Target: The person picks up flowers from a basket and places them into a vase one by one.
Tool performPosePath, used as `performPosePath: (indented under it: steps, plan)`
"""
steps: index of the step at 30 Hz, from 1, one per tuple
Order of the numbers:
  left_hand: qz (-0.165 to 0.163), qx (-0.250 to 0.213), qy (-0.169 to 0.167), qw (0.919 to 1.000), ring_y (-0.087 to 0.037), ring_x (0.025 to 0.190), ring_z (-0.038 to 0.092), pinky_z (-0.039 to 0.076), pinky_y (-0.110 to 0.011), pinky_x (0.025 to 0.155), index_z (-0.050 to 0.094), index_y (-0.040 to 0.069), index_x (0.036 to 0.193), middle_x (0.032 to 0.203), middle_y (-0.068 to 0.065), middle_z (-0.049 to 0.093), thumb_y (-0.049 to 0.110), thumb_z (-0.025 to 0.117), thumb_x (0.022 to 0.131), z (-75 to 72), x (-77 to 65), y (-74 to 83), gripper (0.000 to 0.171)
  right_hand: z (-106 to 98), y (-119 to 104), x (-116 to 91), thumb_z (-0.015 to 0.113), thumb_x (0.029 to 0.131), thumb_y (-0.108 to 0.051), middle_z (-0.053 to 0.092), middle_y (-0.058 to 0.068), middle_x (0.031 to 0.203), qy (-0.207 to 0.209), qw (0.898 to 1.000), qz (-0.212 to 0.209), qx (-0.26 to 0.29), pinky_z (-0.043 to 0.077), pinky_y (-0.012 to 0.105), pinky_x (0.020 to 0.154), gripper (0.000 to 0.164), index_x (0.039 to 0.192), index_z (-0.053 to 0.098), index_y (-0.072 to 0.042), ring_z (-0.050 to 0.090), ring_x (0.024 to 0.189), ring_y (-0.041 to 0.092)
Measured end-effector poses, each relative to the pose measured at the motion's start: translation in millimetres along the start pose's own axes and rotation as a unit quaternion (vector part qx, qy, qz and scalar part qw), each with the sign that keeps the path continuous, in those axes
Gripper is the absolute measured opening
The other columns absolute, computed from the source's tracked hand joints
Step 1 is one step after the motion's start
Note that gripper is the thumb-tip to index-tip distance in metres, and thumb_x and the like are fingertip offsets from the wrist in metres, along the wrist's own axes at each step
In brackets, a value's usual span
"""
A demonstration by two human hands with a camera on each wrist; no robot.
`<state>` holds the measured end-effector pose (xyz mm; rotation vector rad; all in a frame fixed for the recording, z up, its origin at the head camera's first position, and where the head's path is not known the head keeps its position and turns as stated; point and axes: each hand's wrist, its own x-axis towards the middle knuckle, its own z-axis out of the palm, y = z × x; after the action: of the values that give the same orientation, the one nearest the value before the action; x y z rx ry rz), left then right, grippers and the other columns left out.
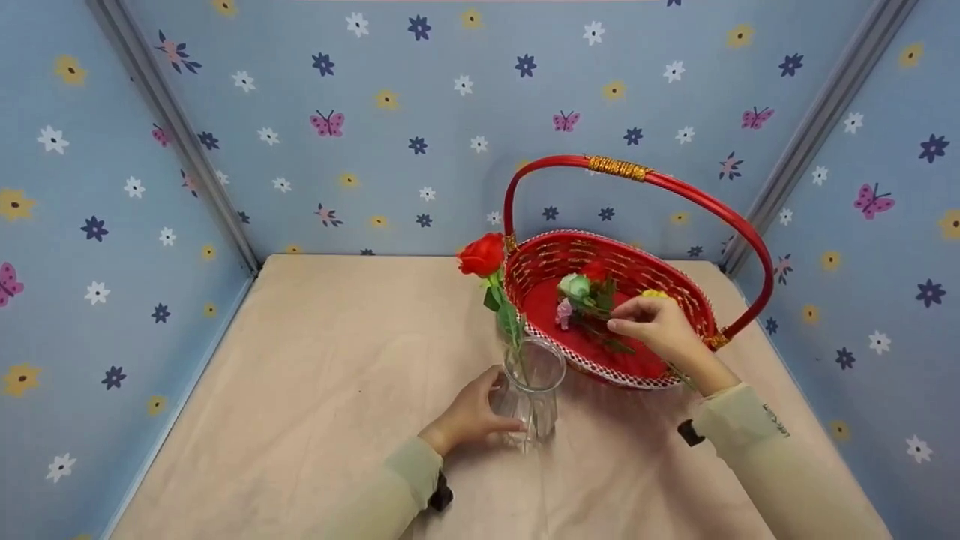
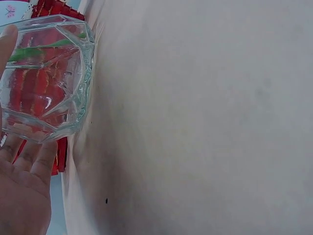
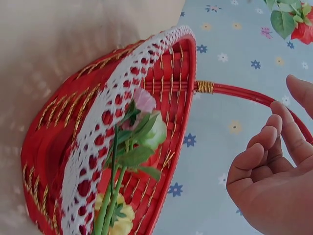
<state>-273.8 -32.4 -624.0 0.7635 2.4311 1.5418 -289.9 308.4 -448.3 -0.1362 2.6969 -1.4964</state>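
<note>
My left hand (image 1: 469, 412) grips a clear glass vase (image 1: 545, 416), fingers on one side and thumb across its front. The vase's faceted base (image 2: 85, 93) faces the left wrist camera. A single red rose (image 1: 482, 255) leans out of it to the left, its green stem showing through the glass. My right hand (image 1: 660, 326) hovers over a red woven basket (image 1: 600, 372), fingers loosely bent and holding nothing in the right wrist view. Inside the basket lie a pale green rose (image 3: 155, 132), a pink flower (image 3: 144, 100), a yellow flower (image 3: 122, 220) and a red flower (image 1: 594, 270).
The basket's tall red handle (image 1: 705, 199), wrapped in gold, arches above it. White lace trim (image 3: 122, 93) lines the rim. A beige cloth (image 1: 322, 390) covers the table, and blue flower-print walls (image 1: 420, 67) enclose it at the back and sides.
</note>
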Motion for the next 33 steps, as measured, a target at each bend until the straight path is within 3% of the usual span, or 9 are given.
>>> performPosePath:
  steps: [8, 19, 22, 26, 33]
  plan:
    - [0.004, 0.012, 0.004, 0.9999, -0.025, 0.137, 0.061, 0.048, -0.051, 0.122, 0.055, 0.016, 0.148, 0.141, -0.005, 0.067, 0.04, 0.1, 0.076, -0.4, 0.2, 2.2, 0.088, -13, 14, -4, 0.083, 0.099, -0.027, 0.075, 0.005, 0.105, 0.008, 1.0, -0.017, -0.017, 0.058, 0.021, 0.073, 0.035, 0.121, 0.078, -0.001, 0.063, 0.086, 0.011]
    - [0.001, 0.001, 0.006, 1.0, -0.026, 0.135, 0.062, 0.048, -0.052, 0.121, 0.055, 0.015, 0.147, 0.139, -0.005, 0.068, 0.035, 0.101, 0.076, -0.2, -0.7, 2.8, 0.087, -25, 34, -6, 0.081, 0.1, -0.028, 0.075, 0.015, 0.127, -0.003, 1.0, -0.02, -0.012, 0.059, 0.015, 0.085, 0.046, 0.135, 0.072, 0.0, 0.069, 0.098, 0.002]
    - [0.003, -0.002, 0.007, 1.0, -0.026, 0.134, 0.063, 0.048, -0.052, 0.121, 0.056, 0.015, 0.146, 0.138, -0.005, 0.068, 0.033, 0.101, 0.075, 0.0, -0.5, 2.3, 0.086, -27, 40, -6, 0.079, 0.102, -0.03, 0.073, 0.018, 0.133, -0.01, 1.0, -0.017, -0.025, 0.059, 0.015, 0.086, 0.048, 0.139, 0.069, -0.001, 0.07, 0.104, 0.007]
    - [0.001, 0.006, 0.007, 1.0, -0.024, 0.134, 0.062, 0.048, -0.049, 0.121, 0.056, 0.016, 0.146, 0.138, -0.003, 0.068, 0.034, 0.101, 0.076, 0.1, -0.5, 1.9, 0.085, -30, 49, -6, 0.078, 0.102, -0.035, 0.069, 0.02, 0.144, -0.02, 0.999, -0.002, -0.041, 0.059, 0.015, 0.092, 0.056, 0.146, 0.064, -0.004, 0.07, 0.12, 0.023]
    - [-0.003, 0.002, 0.003, 1.0, -0.023, 0.136, 0.062, 0.048, -0.048, 0.122, 0.056, 0.016, 0.146, 0.141, -0.003, 0.068, 0.035, 0.101, 0.075, -0.5, -1.3, 3.4, 0.086, -33, 66, -5, 0.08, 0.1, -0.038, 0.065, 0.022, 0.149, -0.036, 0.997, 0.03, -0.059, 0.063, 0.029, 0.1, 0.064, 0.152, 0.059, -0.007, 0.063, 0.133, 0.037]
